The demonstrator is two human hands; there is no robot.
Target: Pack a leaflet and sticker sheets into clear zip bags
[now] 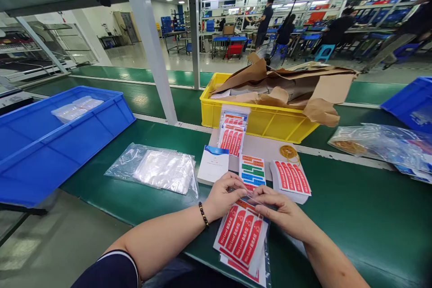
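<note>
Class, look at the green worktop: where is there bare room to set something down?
Broadest: the green worktop right of the red label stack, nearer than the bagged items. A narrower patch lies between the left blue bin and clear bags. Crowded: around the left hand, right hand and their label packet.

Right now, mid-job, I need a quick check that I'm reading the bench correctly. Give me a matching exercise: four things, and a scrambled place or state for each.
Things:
1. left hand
2. rubber bands
3. yellow crate
4. nearest bag of red labels

Places or states:
A. just beyond the right-hand stack of red labels
B. held near its top edge, with the right hand there too
C. has a dark beaded bracelet at its wrist
D. has torn brown paper spilling over its rim

Pairs: 1-C, 2-A, 3-D, 4-B
</note>
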